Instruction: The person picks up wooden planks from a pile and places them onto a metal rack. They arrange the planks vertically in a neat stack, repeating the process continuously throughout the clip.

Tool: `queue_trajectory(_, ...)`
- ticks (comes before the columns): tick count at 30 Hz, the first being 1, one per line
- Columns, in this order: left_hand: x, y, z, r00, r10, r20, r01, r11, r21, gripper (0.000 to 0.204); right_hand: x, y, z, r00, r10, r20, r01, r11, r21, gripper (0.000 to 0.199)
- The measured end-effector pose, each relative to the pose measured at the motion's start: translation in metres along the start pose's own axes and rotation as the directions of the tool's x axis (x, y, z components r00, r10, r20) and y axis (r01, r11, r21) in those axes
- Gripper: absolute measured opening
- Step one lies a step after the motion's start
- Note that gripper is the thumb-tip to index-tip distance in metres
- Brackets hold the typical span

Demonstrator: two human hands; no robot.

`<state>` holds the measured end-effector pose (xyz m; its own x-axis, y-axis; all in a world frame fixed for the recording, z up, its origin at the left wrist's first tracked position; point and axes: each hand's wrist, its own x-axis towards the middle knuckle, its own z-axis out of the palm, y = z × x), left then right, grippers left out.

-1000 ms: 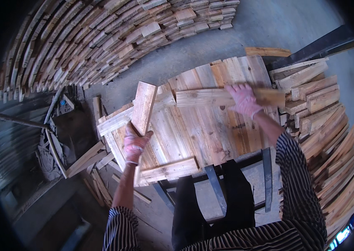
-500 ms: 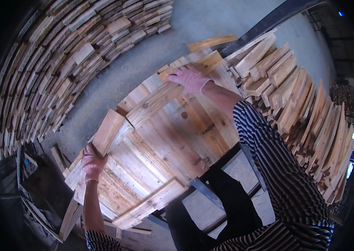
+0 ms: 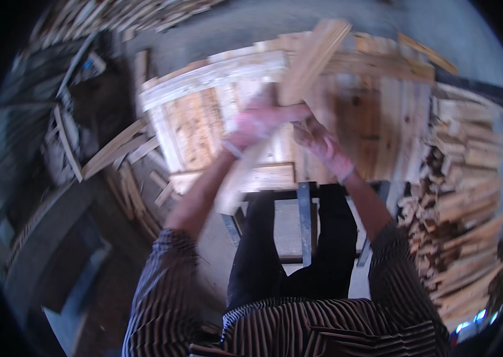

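Note:
A loose plank [image 3: 316, 62], blurred by motion, slants over the middle of a wide panel of boards [image 3: 364, 119]. My left hand [image 3: 257, 126], in a pink glove, grips it around the middle. Its lower end hangs past the panel's near edge. My right hand [image 3: 329, 149], also gloved, is close beside the left one with its fingers bent. Blur hides whether those fingers touch the plank. Under it, a strip [image 3: 222, 70] and another strip [image 3: 382, 66] lie along the panel's far edge. A shorter strip [image 3: 269, 177] lies along the near edge.
The panel rests on a dark metal frame [image 3: 304, 226] in front of my legs. To the right is a heap of cut wood [image 3: 459, 220]. Stacked boards [image 3: 126, 15] stand at the far left. Loose offcuts [image 3: 118, 149] lie on the left, near a dark curved object [image 3: 55, 229].
My left hand has brought the plank from the panel's left end to its middle. My right hand has left the far strip and come in beside it. The view has turned.

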<state>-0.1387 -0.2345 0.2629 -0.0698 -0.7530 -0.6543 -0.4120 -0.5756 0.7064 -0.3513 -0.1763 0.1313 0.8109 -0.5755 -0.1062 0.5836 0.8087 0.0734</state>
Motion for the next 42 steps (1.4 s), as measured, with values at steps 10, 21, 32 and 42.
queue_trajectory(10, -0.083, -0.111, 0.077, 0.997, -0.045, -0.059, 0.06, 0.957, 0.285, 0.114, -0.082, -0.052, 0.113, 0.805, -0.292, -0.517, -0.593, -0.376, -0.712, 0.102)
queue_trajectory(21, -0.148, -0.249, 0.091, 0.966, 0.07, -0.25, 0.15, 0.638, 0.756, 0.077, -0.191, -0.11, 0.025, 0.875, -0.234, -0.423, -0.272, -0.962, -0.031, 0.085)
queue_trajectory(32, -0.146, -0.225, 0.112, 0.977, 0.076, -0.201, 0.096, 0.686, 0.721, 0.088, -0.22, -0.093, 0.004, 0.93, -0.313, -0.193, -0.325, -0.945, -0.036, 0.047)
queue_trajectory(42, -0.122, -0.164, 0.112, 0.932, -0.3, -0.204, 0.341, 0.535, 0.773, 0.117, -0.226, -0.062, 0.045, 0.75, -0.648, -0.131, -0.644, -0.67, -0.37, 0.083)
